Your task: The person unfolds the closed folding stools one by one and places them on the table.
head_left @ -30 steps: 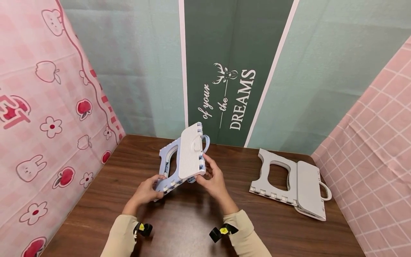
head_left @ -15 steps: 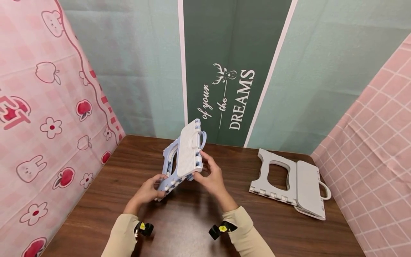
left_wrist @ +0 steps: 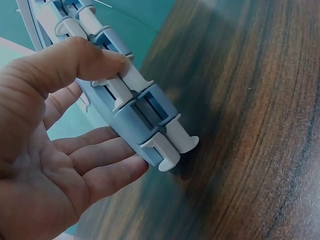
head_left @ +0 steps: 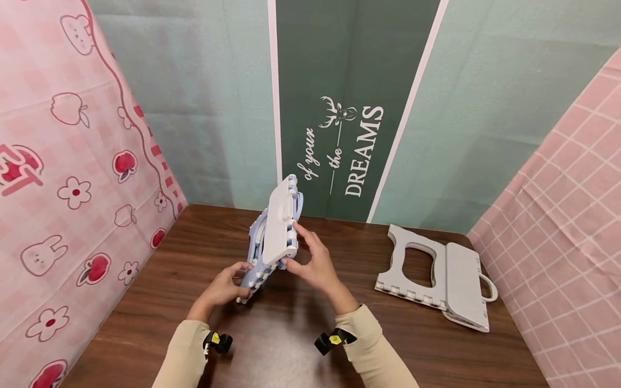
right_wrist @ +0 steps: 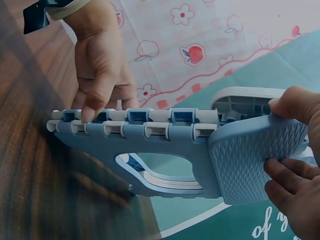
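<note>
A folded step stool (head_left: 276, 226), pale blue with a white ribbed top panel, is tilted over the left middle of the table. My left hand (head_left: 223, 286) grips the leg end of it; in the left wrist view the thumb lies across the white and blue hinge knuckles (left_wrist: 145, 120), with the fingers behind. At the top end my right hand (head_left: 312, 264) pinches the edge. The right wrist view shows that thumb on the rim and fingertips against the textured blue panel (right_wrist: 245, 160). A blue carry handle (head_left: 299, 205) sticks out beyond the right fingers.
A second folded step stool (head_left: 463, 280), light grey with a looped handle, lies flat on the right of the brown wooden table (head_left: 291, 345). A green printed cloth (head_left: 233, 108) hangs behind; pink cloths stand at both sides.
Both hands have turned the blue and white stool more edge-on and shifted its top end slightly left. The grips stay the same. The grey stool has not moved.
</note>
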The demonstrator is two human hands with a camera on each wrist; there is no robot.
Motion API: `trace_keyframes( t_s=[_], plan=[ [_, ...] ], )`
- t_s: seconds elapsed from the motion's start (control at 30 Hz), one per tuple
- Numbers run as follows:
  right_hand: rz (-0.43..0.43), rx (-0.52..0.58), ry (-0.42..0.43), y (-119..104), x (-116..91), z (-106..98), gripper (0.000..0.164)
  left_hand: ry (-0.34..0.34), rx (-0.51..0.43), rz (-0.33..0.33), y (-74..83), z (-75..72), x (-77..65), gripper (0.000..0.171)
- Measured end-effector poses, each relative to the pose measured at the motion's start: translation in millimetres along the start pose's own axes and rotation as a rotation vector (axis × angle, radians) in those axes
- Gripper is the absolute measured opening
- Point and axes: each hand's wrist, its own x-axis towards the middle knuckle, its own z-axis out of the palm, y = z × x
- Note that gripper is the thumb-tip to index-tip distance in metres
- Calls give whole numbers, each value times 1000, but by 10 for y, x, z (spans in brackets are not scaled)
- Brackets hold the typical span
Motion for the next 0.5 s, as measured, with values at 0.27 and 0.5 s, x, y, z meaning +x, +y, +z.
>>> trace_keyframes(
  t_s=[0.27, 0.5],
  plan=[
    [-11, -47, -11, -77, 55, -21, 68, 3, -21, -24, -32, 39, 36, 53],
    [25, -62, -18, -128, 116, -17, 67, 21, 12, -24, 12, 44, 46, 50]
  ],
)
